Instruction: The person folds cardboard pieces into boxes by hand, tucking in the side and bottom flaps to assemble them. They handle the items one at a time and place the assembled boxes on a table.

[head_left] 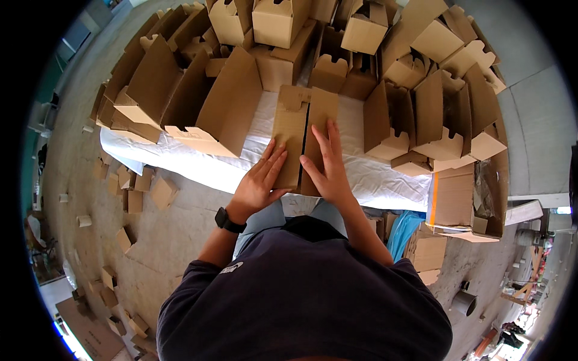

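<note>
While open brown boxes [232,99] crowd the white-covered worktop [391,183] to both sides and behind, a long cardboard carton [293,159] lies in the middle by the near edge — its left flap [288,127] and right flap [324,105] not quite meeting. The left hand [262,177] lies open, palm down, on the left flap; the right hand [328,167], also open and spread wider, rests on the right flap — neither is closed around anything
</note>
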A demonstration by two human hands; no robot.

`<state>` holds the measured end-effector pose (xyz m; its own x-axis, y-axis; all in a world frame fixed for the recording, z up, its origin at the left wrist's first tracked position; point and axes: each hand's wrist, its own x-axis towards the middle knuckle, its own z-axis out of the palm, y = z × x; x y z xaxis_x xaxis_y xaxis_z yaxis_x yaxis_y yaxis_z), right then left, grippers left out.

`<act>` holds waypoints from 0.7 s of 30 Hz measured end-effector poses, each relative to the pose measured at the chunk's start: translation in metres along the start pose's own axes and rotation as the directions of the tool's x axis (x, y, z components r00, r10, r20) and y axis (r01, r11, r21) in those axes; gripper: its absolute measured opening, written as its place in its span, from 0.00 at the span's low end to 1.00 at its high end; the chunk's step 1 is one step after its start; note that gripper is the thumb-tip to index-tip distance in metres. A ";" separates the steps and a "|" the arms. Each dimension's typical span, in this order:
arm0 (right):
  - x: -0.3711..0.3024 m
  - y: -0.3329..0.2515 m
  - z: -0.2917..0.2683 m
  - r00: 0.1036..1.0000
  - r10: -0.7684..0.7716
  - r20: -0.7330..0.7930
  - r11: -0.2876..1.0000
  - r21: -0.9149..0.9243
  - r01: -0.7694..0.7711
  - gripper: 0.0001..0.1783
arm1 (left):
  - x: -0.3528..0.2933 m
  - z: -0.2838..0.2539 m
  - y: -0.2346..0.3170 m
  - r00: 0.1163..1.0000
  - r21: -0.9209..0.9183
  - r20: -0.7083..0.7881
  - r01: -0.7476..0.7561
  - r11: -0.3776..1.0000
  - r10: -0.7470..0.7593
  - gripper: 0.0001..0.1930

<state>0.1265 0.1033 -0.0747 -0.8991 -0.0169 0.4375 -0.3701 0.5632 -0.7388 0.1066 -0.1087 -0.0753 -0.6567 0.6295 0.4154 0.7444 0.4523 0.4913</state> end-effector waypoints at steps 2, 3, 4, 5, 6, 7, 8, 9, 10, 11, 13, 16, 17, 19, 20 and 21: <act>0.001 -0.001 0.003 1.000 -0.026 0.005 0.999 -0.036 0.026 0.36 | -0.002 0.002 -0.001 1.000 0.029 -0.010 -0.018 0.999 0.019 0.44; 0.000 -0.001 0.004 0.999 -0.038 0.008 0.998 -0.054 0.039 0.36 | -0.003 0.004 -0.003 1.000 0.026 -0.010 -0.023 0.999 0.024 0.43; 0.000 -0.001 0.004 0.999 -0.033 0.012 0.999 -0.042 0.033 0.36 | -0.004 0.005 -0.005 1.000 0.023 -0.011 -0.029 0.999 0.029 0.42; 0.000 -0.002 0.003 0.999 -0.028 0.017 0.999 -0.031 0.028 0.36 | -0.005 0.005 -0.006 0.999 0.021 -0.010 -0.033 0.999 0.034 0.41; 0.000 -0.002 0.004 1.000 -0.022 0.021 1.000 -0.021 0.022 0.36 | -0.006 0.005 -0.007 0.999 0.017 -0.011 -0.034 0.999 0.034 0.41; -0.001 -0.002 0.004 1.000 -0.017 0.018 1.000 -0.022 0.017 0.37 | -0.007 0.006 -0.007 0.999 0.014 -0.012 -0.035 0.999 0.035 0.41; -0.002 -0.001 0.006 1.000 -0.012 0.014 1.000 -0.022 0.012 0.38 | -0.008 0.006 -0.007 0.999 0.011 -0.012 -0.036 0.999 0.036 0.41; -0.003 0.000 0.007 1.000 -0.006 0.009 1.000 -0.024 0.006 0.38 | -0.008 0.006 -0.007 0.999 0.008 -0.010 -0.037 0.999 0.037 0.41; -0.004 -0.001 0.008 1.000 -0.002 0.000 0.999 -0.036 0.002 0.39 | -0.008 0.007 -0.006 0.999 0.006 -0.009 -0.038 0.999 0.038 0.41; -0.004 -0.001 0.008 1.000 0.002 -0.009 0.999 -0.047 -0.002 0.39 | -0.008 0.007 -0.005 0.999 0.004 -0.007 -0.039 0.999 0.039 0.41; -0.005 -0.001 0.010 1.000 0.006 -0.023 0.996 -0.092 -0.008 0.39 | -0.008 0.008 -0.004 0.999 0.019 -0.003 -0.037 0.999 0.037 0.42; -0.005 0.000 0.012 0.999 0.003 -0.035 0.990 -0.139 -0.008 0.39 | -0.004 0.005 0.005 1.000 -0.038 -0.013 0.007 0.999 -0.008 0.41; -0.005 -0.001 0.011 0.999 0.004 -0.038 0.993 -0.116 -0.009 0.39 | -0.004 0.004 0.008 0.999 -0.070 -0.018 0.029 0.997 -0.030 0.41; -0.004 -0.001 0.007 0.999 -0.003 -0.052 0.999 -0.041 0.001 0.38 | -0.004 0.004 0.008 0.998 -0.134 -0.032 0.056 0.989 -0.061 0.38; -0.004 0.001 0.006 0.998 -0.007 -0.062 1.000 0.012 0.008 0.37 | -0.004 0.004 0.008 0.996 -0.166 -0.039 0.069 0.984 -0.076 0.37; -0.005 0.003 0.005 0.997 -0.011 -0.071 0.998 0.063 0.015 0.37 | -0.004 0.006 0.008 0.996 -0.162 -0.049 0.071 0.984 -0.080 0.36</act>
<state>0.1285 0.1011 -0.0811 -0.8762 0.0357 0.4806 -0.3976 0.5100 -0.7627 0.1161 -0.1038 -0.0781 -0.7191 0.5599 0.4116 0.6663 0.3876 0.6370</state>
